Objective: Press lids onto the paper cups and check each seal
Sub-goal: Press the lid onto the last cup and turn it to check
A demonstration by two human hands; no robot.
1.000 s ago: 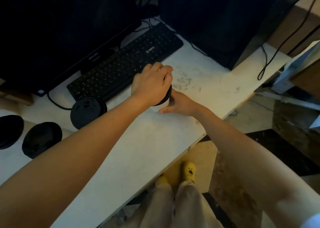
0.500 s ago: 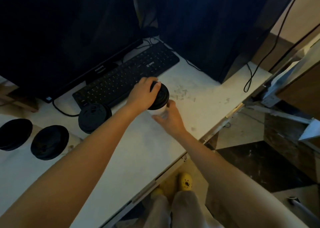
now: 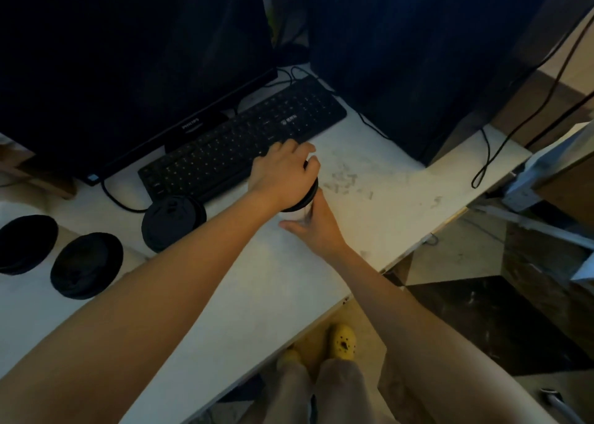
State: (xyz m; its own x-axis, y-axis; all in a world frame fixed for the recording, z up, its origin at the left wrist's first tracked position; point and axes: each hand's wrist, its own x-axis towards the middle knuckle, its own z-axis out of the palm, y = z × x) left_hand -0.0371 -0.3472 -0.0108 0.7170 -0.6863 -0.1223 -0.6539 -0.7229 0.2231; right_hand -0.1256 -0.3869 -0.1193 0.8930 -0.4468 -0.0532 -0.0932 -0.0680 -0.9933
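A white paper cup (image 3: 297,215) stands on the white desk (image 3: 257,295) just in front of the keyboard. A black lid (image 3: 309,196) sits on top of it. My left hand (image 3: 283,176) lies palm-down over the lid, fingers curled around its rim, hiding most of it. My right hand (image 3: 316,227) wraps the cup's side from the near right. A lidded cup (image 3: 172,219) stands to the left, and two more black lids (image 3: 86,265) (image 3: 27,243) show at the far left.
A black keyboard (image 3: 241,144) and a dark monitor (image 3: 128,53) lie behind the cup. A dark computer tower (image 3: 418,53) stands at the back right with cables (image 3: 482,166) trailing. The desk's edge (image 3: 401,256) runs diagonally on the right, above my legs and yellow shoes.
My left hand slid back over the lid after briefly exposing its right half. My right hand stayed on the cup's side. The camera view shifted slightly.
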